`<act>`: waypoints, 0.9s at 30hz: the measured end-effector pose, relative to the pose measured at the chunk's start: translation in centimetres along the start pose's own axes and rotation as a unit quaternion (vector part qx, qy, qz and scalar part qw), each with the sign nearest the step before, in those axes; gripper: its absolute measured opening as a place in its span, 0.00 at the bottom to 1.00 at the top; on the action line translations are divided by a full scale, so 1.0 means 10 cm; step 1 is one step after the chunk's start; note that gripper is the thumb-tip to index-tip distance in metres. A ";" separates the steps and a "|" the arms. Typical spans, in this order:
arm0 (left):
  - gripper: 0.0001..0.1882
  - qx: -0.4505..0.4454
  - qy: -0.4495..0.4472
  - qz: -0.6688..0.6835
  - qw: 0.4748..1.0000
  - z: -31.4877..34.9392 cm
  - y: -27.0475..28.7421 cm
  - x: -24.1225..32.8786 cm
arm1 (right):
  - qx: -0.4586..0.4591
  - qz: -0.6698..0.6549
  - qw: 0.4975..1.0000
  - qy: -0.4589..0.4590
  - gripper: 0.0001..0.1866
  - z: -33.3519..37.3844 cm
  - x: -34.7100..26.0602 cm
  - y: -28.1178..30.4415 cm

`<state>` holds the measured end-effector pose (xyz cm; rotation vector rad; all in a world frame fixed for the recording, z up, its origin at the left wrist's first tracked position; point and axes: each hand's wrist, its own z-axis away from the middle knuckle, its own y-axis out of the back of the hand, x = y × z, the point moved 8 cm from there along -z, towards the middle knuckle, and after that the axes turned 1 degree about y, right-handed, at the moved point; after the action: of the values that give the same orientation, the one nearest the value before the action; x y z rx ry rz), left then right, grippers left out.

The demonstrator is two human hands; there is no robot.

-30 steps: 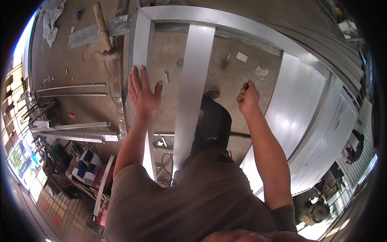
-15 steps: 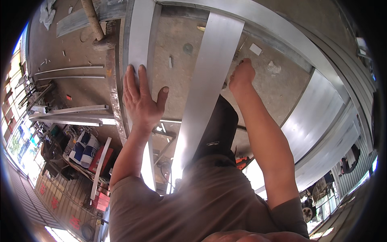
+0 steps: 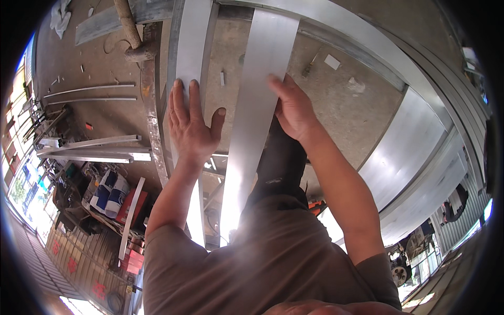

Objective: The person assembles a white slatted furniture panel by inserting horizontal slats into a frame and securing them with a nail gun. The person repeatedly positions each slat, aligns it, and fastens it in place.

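My left hand lies flat, fingers spread, on a long silver metal strip that runs away from me. My right hand grips the right edge of a second, wider metal strip lying parallel to the first. Both strips rest on a metal frame above a concrete floor. My dark trouser leg shows below the right hand.
A rusty steel bar runs along the left of the strips. A wooden-handled hammer lies at the top left. Thin rods and metal profiles lie on the floor to the left. Wide metal sheets curve along the right.
My right hand has come back from the floor beyond the wide strip and opened onto that strip's right edge. My left hand has stayed flat on the narrow strip.
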<state>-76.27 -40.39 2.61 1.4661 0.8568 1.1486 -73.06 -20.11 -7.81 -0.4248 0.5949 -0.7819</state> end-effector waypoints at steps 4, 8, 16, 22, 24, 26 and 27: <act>0.44 0.003 0.002 -0.004 1.000 -0.01 0.02 0.01 | -0.014 0.097 0.993 0.060 0.33 0.06 -0.06 -0.19; 0.44 0.004 0.002 0.009 1.000 -0.02 0.02 0.01 | 0.000 0.129 0.989 0.066 0.35 0.08 -0.06 -0.15; 0.43 -0.001 0.009 0.007 1.000 0.00 0.01 0.00 | 0.001 0.097 0.991 0.089 0.33 0.12 -0.06 -0.20; 0.41 0.009 0.001 -0.007 1.000 -0.01 0.03 0.01 | -0.004 0.089 0.993 0.077 0.32 0.26 -0.14 -0.16; 0.41 0.018 -0.005 -0.005 1.000 -0.02 0.05 0.02 | 0.001 0.090 0.993 0.076 0.32 0.31 -0.16 -0.16; 0.40 0.031 -0.006 -0.002 1.000 -0.05 0.05 0.02 | -0.008 0.086 0.993 0.076 0.31 0.34 -0.17 -0.22; 0.40 0.034 -0.007 0.003 0.999 -0.02 0.07 0.03 | -0.016 0.093 0.992 0.087 0.31 0.37 -0.19 -0.26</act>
<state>-76.44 -40.18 3.36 1.5320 0.8903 1.1207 -73.12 -19.82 -2.96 -0.3265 0.7978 -0.6358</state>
